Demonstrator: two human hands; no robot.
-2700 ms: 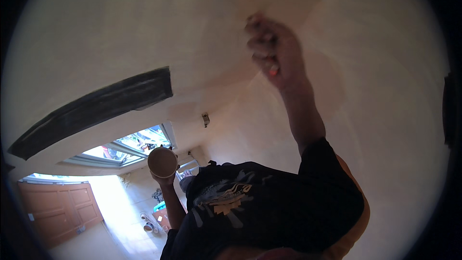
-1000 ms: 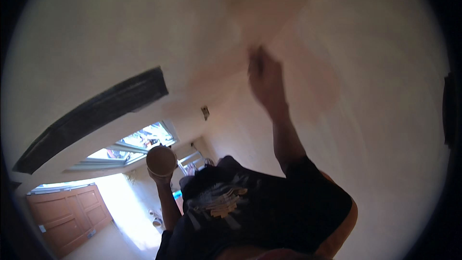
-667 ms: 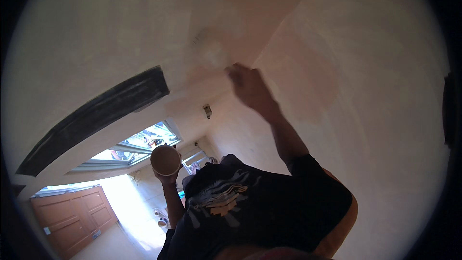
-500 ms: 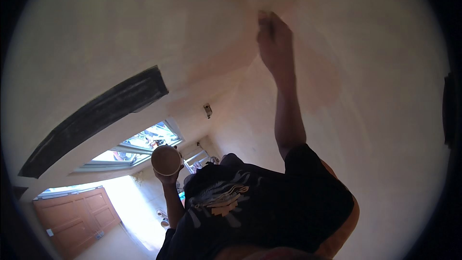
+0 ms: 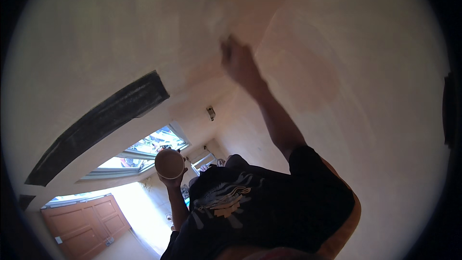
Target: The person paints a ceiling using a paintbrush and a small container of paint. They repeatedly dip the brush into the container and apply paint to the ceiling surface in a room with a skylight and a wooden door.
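My left hand [image 5: 173, 183] is closed around a round, pale tub [image 5: 169, 163], held low on the left with its round face towards me. My right hand [image 5: 239, 62] is raised against the wall [image 5: 375, 130], close to the corner line. Its fingers are bent together and smeared by motion; whatever they pinch is too small or blurred to name. Around that hand, darker brownish and pinkish patches [image 5: 308, 79] spread over the pale wall surface.
A long dark panel [image 5: 101, 123] runs along the left wall surface. Below it are a window [image 5: 151, 147] and a brown panelled door [image 5: 86, 221]. A small wall fitting [image 5: 211, 113] sits near the corner. A dark object [image 5: 448, 110] stands at the far right rim.
My right hand has swept left and down across the wall, from one side of the corner line towards the other. My left hand still holds the tub, which has shifted slightly in view.
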